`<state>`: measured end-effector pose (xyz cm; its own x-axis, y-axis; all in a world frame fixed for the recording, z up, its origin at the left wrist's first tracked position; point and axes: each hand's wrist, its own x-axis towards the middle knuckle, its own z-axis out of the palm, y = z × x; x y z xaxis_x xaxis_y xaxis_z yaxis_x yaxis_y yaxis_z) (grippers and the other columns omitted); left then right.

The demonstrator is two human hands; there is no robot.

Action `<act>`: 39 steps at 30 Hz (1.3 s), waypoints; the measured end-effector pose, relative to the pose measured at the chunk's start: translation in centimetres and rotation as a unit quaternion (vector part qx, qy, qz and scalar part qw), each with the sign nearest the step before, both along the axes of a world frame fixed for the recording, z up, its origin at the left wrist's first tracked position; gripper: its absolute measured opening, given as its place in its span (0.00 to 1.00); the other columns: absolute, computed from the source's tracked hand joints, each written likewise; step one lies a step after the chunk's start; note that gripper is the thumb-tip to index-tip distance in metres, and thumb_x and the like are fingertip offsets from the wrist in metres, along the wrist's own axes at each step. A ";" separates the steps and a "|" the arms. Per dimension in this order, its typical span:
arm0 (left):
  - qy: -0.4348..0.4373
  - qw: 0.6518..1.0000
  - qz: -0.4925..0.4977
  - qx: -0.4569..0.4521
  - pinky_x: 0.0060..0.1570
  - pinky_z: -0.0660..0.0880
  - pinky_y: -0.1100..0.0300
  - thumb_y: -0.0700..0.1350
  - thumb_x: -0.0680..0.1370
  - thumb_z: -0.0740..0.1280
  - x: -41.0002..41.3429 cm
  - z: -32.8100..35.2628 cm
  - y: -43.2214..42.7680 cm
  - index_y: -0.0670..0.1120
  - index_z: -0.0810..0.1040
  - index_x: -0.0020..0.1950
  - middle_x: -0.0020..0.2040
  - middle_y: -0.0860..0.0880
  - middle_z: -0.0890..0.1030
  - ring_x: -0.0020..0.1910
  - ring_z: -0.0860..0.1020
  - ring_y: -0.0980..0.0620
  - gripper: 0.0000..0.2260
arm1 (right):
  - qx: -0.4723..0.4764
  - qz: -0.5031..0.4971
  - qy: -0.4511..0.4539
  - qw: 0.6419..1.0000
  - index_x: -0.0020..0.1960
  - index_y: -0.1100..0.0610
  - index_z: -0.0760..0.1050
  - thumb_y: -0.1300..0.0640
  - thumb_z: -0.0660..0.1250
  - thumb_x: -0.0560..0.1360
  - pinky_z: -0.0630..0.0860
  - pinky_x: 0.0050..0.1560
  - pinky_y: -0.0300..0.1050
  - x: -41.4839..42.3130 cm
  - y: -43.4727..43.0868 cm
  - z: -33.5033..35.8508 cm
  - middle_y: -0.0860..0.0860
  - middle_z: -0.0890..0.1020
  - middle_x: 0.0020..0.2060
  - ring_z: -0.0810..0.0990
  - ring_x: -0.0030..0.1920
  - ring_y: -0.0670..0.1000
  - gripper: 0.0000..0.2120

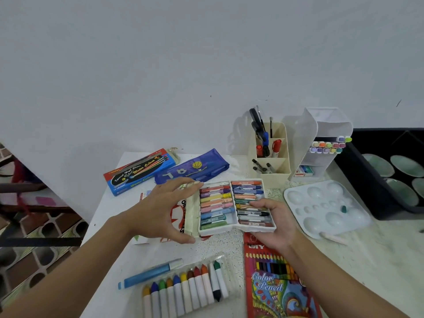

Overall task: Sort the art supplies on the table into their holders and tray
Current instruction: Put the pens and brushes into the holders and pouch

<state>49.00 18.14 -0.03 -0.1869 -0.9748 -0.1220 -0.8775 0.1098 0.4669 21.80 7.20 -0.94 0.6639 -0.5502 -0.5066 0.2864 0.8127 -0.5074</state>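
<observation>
Head view: the spread left hand (165, 207) hides most lettering beneath the crayon tray (214, 231); the right hand (273, 223) grips its corner. At lower right, the cut-off pencil box (275, 285) reads "Color Pencil".

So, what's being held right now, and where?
Right hand grips the oil pastel tray by its near right corner. Left hand is open beside its left edge.

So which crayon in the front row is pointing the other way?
The black crayon, second from the right, between the orange crayon and the green crayon. Its coloured tip points toward the person; all the other tips point away.
</observation>
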 end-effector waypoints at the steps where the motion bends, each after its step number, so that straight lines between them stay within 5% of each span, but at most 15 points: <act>1: 0.011 1.000 0.001 0.001 0.76 0.60 0.45 0.74 0.63 0.73 0.1 -0.1 0.0 0.72 0.45 0.77 0.77 0.68 0.50 0.77 0.50 0.60 0.51 | -0.003 0.001 0.001 1.000 0.48 0.66 0.85 0.67 0.57 0.74 0.73 0.66 0.60 -0.1 0.0 0.0 0.65 0.82 0.57 0.83 0.53 0.64 0.17; 4: 0.047 0.999 0.007 0.003 0.73 0.67 0.47 0.72 0.63 0.75 0.3 -0.1 0.0 0.71 0.47 0.77 0.77 0.68 0.52 0.77 0.54 0.59 0.51 | -0.024 0.019 0.002 1.000 0.47 0.65 0.85 0.67 0.57 0.74 0.78 0.59 0.58 -0.3 -0.2 0.1 0.65 0.83 0.55 0.84 0.50 0.63 0.18; 8: 0.071 0.997 0.012 0.005 0.71 0.70 0.49 0.71 0.63 0.76 0.2 0.2 0.1 0.71 0.48 0.77 0.76 0.68 0.53 0.76 0.55 0.59 0.51 | -0.037 0.025 0.000 0.999 0.51 0.65 0.85 0.67 0.57 0.73 0.71 0.67 0.61 -0.3 -0.5 0.2 0.66 0.81 0.59 0.83 0.55 0.64 0.18; 13: 0.040 0.999 0.019 -0.007 0.73 0.66 0.45 0.73 0.62 0.74 -0.3 -0.2 0.0 0.68 0.48 0.78 0.76 0.68 0.51 0.77 0.53 0.59 0.52 | -0.038 0.017 -0.016 0.999 0.50 0.64 0.85 0.66 0.57 0.73 0.79 0.57 0.58 -0.1 -0.2 -0.4 0.65 0.81 0.58 0.84 0.52 0.63 0.17; 18: 0.054 0.998 0.009 -0.010 0.74 0.65 0.48 0.73 0.63 0.75 -1.1 -0.5 -0.2 0.66 0.48 0.79 0.77 0.68 0.52 0.77 0.52 0.61 0.53 | -0.046 0.058 -0.009 0.997 0.57 0.65 0.81 0.68 0.63 0.70 0.69 0.68 0.60 0.5 0.1 -1.4 0.66 0.79 0.60 0.80 0.57 0.65 0.17; 23: 0.010 1.000 0.005 0.003 0.76 0.56 0.53 0.73 0.63 0.73 -1.8 -0.5 -1.0 0.63 0.48 0.80 0.79 0.64 0.51 0.77 0.50 0.63 0.53 | -0.139 0.086 0.051 0.985 0.61 0.64 0.78 0.69 0.67 0.70 0.79 0.58 0.58 1.4 0.0 -1.1 0.64 0.82 0.58 0.82 0.55 0.64 0.19; 28: -0.040 0.998 0.040 0.032 0.77 0.51 0.48 0.75 0.64 0.71 -2.0 -1.6 -1.6 0.61 0.47 0.81 0.80 0.60 0.51 0.79 0.50 0.55 0.53 | -0.373 -0.015 0.306 0.876 0.57 0.52 0.78 0.61 0.73 0.75 0.83 0.53 0.57 2.9 0.7 -2.0 0.50 0.87 0.49 0.86 0.47 0.51 0.13; 36: -0.061 0.995 0.065 0.038 0.78 0.49 0.44 0.77 0.64 0.68 -2.9 -2.6 -2.1 0.58 0.47 0.81 0.80 0.58 0.51 0.79 0.49 0.54 0.54 | -0.451 0.037 0.365 0.814 0.68 0.52 0.75 0.59 0.60 0.83 0.82 0.48 0.44 4.1 0.7 -3.7 0.49 0.84 0.52 0.84 0.50 0.48 0.15; 39: -0.074 0.995 0.069 0.018 0.76 0.48 0.49 0.76 0.65 0.69 -3.4 -2.2 -2.1 0.56 0.48 0.82 0.80 0.56 0.52 0.78 0.50 0.54 0.54 | -0.529 0.094 0.431 0.725 0.71 0.53 0.69 0.56 0.58 0.83 0.76 0.60 0.52 4.7 0.4 -4.1 0.51 0.75 0.56 0.75 0.58 0.52 0.16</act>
<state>45.58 16.00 -2.28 -0.0293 -0.9843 -0.1742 -0.9423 -0.0309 0.3333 26.50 7.63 -5.07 0.4653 -0.8743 -0.1381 -0.5725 -0.1782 -0.8003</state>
